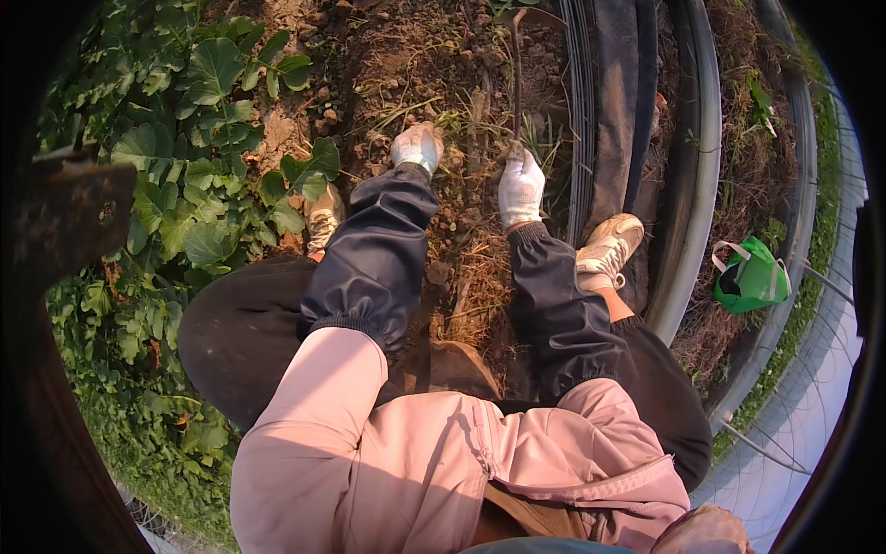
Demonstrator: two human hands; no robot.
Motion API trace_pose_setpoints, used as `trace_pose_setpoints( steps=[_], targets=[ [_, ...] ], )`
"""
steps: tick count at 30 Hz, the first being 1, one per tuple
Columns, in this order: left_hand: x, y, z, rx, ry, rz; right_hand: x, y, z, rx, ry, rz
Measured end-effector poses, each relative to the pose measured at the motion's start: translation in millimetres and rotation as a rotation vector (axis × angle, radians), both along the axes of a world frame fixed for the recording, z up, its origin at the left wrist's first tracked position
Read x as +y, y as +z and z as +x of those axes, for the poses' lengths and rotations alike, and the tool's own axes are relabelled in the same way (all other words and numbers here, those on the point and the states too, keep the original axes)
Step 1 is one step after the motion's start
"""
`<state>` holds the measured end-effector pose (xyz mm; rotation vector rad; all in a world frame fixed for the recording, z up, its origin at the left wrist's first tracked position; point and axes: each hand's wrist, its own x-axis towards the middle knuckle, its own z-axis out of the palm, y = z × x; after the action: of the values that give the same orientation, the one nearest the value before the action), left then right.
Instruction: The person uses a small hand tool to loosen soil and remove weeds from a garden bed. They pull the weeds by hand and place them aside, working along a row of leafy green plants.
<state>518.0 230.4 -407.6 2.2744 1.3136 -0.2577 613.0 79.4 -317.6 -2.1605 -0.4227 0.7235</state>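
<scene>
My left hand (418, 147), in a white work glove soiled at the fingers, is low over the soil (443, 62), its fingers curled against weeds and grass (401, 114). Whether it grips any of them cannot be told. To its right, my right hand (521, 181), in a similar white glove, is closed on the lower end of a hoe's thin metal shaft (517, 83). The shaft runs up and away from my fist to a curved hoe blade (543, 15) near the top edge. Dark sleeve covers reach to both wrists.
Broad-leaved green plants (214, 69) grow densely on the left. Ribbed dark tubing (578, 104) and black sheeting (612, 111) run along the right, beside a curved metal pipe (706, 138). A green bag (751, 275) lies farther right. My shoes (610, 249) flank the soil strip.
</scene>
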Motion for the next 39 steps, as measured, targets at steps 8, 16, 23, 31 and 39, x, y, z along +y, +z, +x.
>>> trace_pose_setpoints(
  steps=[8,16,23,31,39],
  targets=[
    [-13,4,21,0.006,0.032,-0.194,-50,-39,-14,-0.079,0.327,-0.353],
    [-9,3,17,0.198,-0.100,-0.193,10,12,-17,-0.078,0.070,-0.197],
    [-24,16,33,0.141,0.073,-0.237,-47,-34,-11,-0.004,0.233,-0.340],
    [-28,31,29,0.091,0.051,-0.252,-87,-36,-37,-0.054,0.297,-0.538],
    [-38,37,15,0.105,0.010,-0.211,-5,34,-6,0.336,-0.055,0.045]
  ],
)
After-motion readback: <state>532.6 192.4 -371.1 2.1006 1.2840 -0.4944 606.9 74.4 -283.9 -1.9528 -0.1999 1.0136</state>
